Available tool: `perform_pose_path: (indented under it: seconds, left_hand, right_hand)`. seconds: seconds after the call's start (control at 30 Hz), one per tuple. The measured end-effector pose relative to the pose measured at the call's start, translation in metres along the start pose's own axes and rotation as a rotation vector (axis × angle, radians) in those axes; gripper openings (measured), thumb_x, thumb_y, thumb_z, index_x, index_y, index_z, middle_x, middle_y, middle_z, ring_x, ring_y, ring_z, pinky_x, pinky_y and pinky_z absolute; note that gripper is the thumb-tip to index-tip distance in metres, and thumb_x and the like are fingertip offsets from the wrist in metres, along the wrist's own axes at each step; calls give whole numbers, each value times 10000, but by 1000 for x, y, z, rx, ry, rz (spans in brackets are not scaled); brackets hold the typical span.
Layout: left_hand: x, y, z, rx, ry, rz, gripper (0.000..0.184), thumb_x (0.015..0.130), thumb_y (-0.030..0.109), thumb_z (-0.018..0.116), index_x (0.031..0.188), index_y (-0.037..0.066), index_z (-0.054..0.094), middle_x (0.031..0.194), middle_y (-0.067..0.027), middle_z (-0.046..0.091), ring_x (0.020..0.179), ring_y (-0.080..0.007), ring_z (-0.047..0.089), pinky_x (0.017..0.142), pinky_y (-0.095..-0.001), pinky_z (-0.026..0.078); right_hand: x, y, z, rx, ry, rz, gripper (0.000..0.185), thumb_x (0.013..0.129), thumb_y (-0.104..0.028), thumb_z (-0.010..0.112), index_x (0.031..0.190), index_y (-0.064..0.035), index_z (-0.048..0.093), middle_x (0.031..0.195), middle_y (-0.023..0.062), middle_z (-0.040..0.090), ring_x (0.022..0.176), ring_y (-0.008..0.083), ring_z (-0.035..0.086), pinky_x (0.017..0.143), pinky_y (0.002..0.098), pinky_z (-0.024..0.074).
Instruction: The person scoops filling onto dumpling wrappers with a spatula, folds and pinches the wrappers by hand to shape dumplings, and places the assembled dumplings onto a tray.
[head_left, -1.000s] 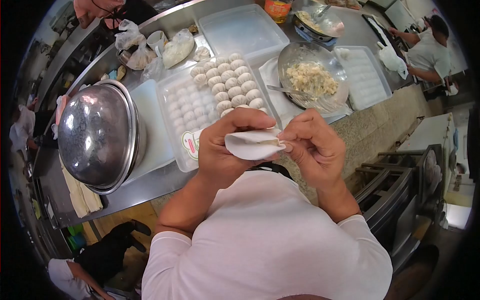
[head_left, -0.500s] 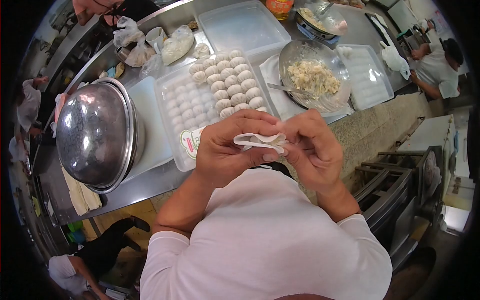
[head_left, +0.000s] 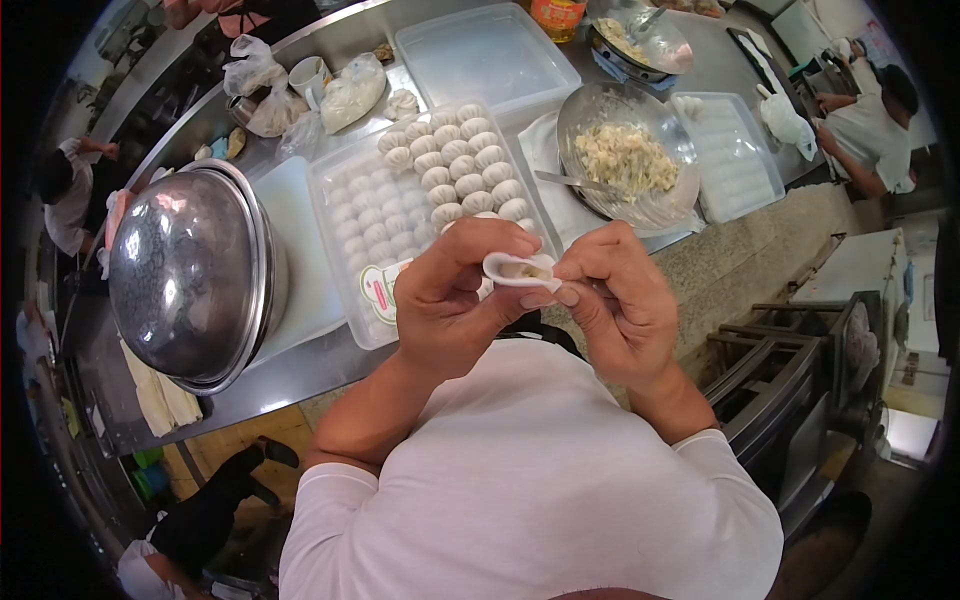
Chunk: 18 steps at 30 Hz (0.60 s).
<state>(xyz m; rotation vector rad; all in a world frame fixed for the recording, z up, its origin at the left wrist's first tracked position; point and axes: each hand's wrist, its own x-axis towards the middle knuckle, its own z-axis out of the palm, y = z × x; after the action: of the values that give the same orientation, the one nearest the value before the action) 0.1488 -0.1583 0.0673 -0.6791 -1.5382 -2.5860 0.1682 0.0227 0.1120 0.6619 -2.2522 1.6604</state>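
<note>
Between my two hands is a white dumpling (head_left: 512,270), its dough wrapper folded up around a little pale filling, with the top still gaping. My left hand (head_left: 452,285) curls round its left side, thumb below and fingers above. At the right edge, the thumb and forefinger of my right hand (head_left: 620,300) pinch the dough. Just beyond my hands lies a plastic tray (head_left: 335,200) with rows of pleated dumplings (head_left: 468,160). A steel bowl (head_left: 680,150) of chopped filling (head_left: 625,157) stands to its right, with a metal spatula (head_left: 575,180) resting in it.
A domed steel lid (head_left: 185,280) covers a pot at left. Further back are a clear plastic lid (head_left: 485,55), plastic bags (head_left: 355,92) and a mug (head_left: 311,75). Another covered tray (head_left: 730,155) sits at right. Co-workers (head_left: 870,130) stand around, and a metal rack (head_left: 770,370) is at lower right.
The wrapper has gone from a wide, flattened fold to a smaller, rounder cup. My right fingers have shifted slightly along its edge. Co-workers at the left and lower left have moved.
</note>
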Motion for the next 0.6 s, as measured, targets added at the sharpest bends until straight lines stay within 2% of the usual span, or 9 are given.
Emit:
perform_pose_path:
  seconds: [0.1, 0.17, 0.2, 0.27, 0.37, 0.6]
  left_hand:
    - [2, -1, -8, 66, -92, 40, 332, 851, -64, 753, 1162, 3, 658, 1147, -108, 634, 1056, -160, 608, 880, -286, 495]
    - [4, 2, -13, 180, -187, -9, 312, 876, -32, 742, 1170, 3, 643, 1119, -101, 634, 1020, -140, 597, 820, -272, 489]
    - [5, 2, -14, 179, -187, -9, 312, 876, -32, 742, 1170, 3, 643, 1119, -101, 634, 1020, -140, 597, 820, -272, 489]
    - [7, -1, -17, 211, -178, 81, 290, 896, 8, 735, 1168, 1, 638, 1112, -101, 630, 987, -137, 583, 784, -260, 475]
    - [3, -13, -14, 95, -56, 126, 277, 900, 5, 725, 1163, 0, 638, 1100, -99, 628, 964, -141, 572, 786, -270, 471]
    - [13, -10, -17, 201, -234, 124, 284, 894, -41, 709, 1164, -13, 624, 1108, -100, 614, 975, -138, 567, 824, -267, 472]
  right_hand:
    - [2, 1, 3, -32, -27, -32, 116, 907, -3, 695, 1017, 16, 665, 931, 97, 636, 763, 180, 551, 647, 286, 463]
    - [2, 1, 11, 265, 110, 103, 95, 907, 3, 691, 996, 24, 665, 914, 104, 638, 779, 201, 565, 643, 298, 472]
    - [3, 1, 9, 263, 110, 103, 95, 907, 3, 691, 996, 24, 665, 914, 104, 638, 779, 201, 565, 643, 298, 472]
    - [7, 2, 3, 20, -23, 22, 104, 911, -3, 688, 1007, 28, 662, 893, 104, 631, 774, 210, 557, 645, 297, 469]
    - [11, 4, 2, -46, -63, -57, 98, 918, -16, 687, 1002, 26, 659, 886, 102, 625, 777, 209, 556, 643, 293, 466]
    - [8, 6, 4, -30, 31, -28, 103, 926, -11, 661, 1019, 20, 628, 877, 100, 586, 771, 210, 558, 655, 310, 472]
